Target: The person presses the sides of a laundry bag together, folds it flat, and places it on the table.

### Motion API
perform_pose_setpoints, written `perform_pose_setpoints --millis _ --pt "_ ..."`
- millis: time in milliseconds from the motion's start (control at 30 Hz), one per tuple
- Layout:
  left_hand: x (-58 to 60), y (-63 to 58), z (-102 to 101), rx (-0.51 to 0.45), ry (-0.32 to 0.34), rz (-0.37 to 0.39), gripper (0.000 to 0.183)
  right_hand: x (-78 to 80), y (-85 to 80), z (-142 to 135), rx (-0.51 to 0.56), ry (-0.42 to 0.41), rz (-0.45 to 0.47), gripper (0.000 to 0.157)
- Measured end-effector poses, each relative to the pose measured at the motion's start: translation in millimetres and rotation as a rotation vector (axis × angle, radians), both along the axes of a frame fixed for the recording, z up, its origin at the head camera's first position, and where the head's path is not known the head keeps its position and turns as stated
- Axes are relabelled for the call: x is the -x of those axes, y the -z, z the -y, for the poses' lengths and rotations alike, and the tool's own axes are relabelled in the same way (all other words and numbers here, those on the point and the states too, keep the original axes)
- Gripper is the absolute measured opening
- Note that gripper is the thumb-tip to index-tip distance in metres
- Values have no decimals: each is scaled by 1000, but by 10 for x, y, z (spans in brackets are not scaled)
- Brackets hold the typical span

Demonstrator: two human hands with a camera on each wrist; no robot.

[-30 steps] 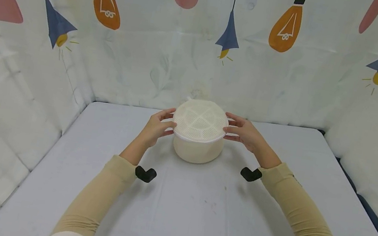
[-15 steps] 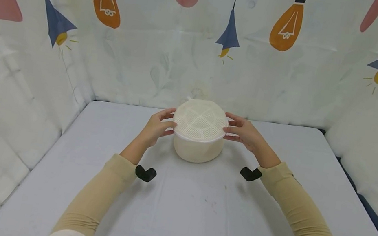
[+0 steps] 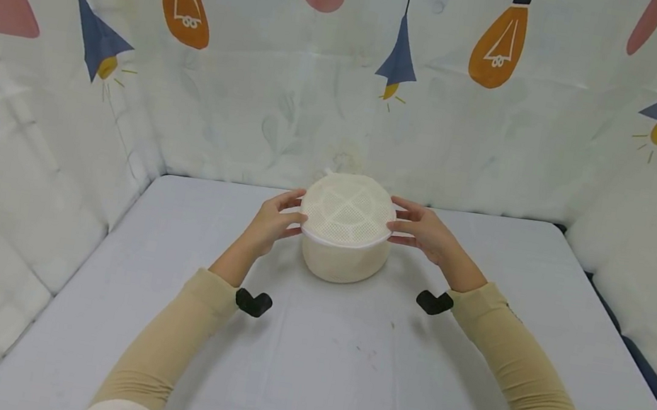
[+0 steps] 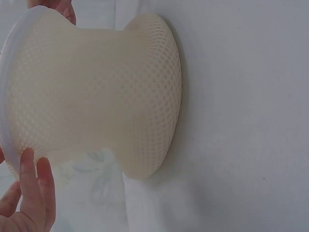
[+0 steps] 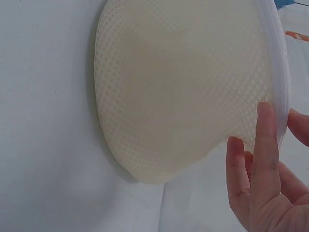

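A cream mesh laundry bag, round and drum-shaped with a white band along its top edge, stands upright at the far middle of the table. My left hand holds its upper rim from the left, thumb in front and fingers spread along the side. From the right, my right hand grips the same rim between thumb and fingers. The left wrist view has the bag's mesh side sagging inward at the middle. In the right wrist view, fingertips press on the mesh just under the white band.
The table has a white cloth with a few small specks. Behind it hangs a white curtain printed with lamps and bulbs, close to the bag. Black wrist mounts sit below both hands.
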State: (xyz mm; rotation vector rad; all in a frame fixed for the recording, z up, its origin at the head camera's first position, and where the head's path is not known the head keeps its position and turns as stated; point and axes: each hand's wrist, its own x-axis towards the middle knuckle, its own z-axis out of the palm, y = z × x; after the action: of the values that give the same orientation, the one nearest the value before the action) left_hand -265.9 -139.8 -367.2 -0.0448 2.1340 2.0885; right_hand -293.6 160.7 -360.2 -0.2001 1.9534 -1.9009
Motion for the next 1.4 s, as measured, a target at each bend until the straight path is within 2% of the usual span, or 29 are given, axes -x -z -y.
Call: perform_pose_setpoints --millis 633,933,1067,1233,1400 --pt "2 46 -3 14 -6 -2 60 41 58 15 -13 7 11 73" --pt "15 100 14 13 -5 -16 59 -80 -84 47 -31 -6 14 72" --pt "17 118 21 17 -5 -17 59 -101 -99 55 -42 -8 13 72" --pt "25 138 22 24 -13 -15 58 -94 -88 56 -46 -8 15 72" --pt "30 151 20 25 -21 -12 58 20 73 36 -33 15 21 72"
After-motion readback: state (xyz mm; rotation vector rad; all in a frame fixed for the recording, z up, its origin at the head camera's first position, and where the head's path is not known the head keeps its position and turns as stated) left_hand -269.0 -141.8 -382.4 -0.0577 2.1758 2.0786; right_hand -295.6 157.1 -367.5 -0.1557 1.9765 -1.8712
